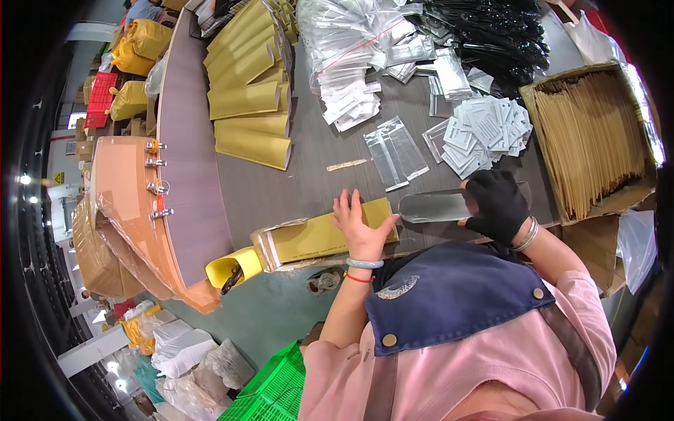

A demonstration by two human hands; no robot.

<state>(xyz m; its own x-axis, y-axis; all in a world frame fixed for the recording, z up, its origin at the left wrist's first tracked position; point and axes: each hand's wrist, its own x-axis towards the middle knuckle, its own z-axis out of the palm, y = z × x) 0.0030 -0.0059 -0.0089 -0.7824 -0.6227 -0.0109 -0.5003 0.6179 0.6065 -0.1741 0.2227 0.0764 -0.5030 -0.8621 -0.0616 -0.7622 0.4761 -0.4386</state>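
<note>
My left hand (360,228) lies with fingers spread over a mustard-yellow padded mailer (309,238) near the table's front edge. Its thumb points toward a long, smooth, greyish see-through piece (434,208) with a rounded left end. My right hand (497,208), in a black fingerless glove, is closed on the right end of that piece; the exact grip is partly hidden under the palm. Just beyond the piece lies a flat clear plastic bag (395,156). Small white printed cards (484,133) form a loose heap beyond my right hand.
More yellow mailers (249,84) fan out at the far left. Clear packets (351,56) and black plastic-wrapped items (491,31) are piled at the back. A carton of upright brown sheets (590,140) stands right. A yellow container (235,270) hangs at the front-left edge.
</note>
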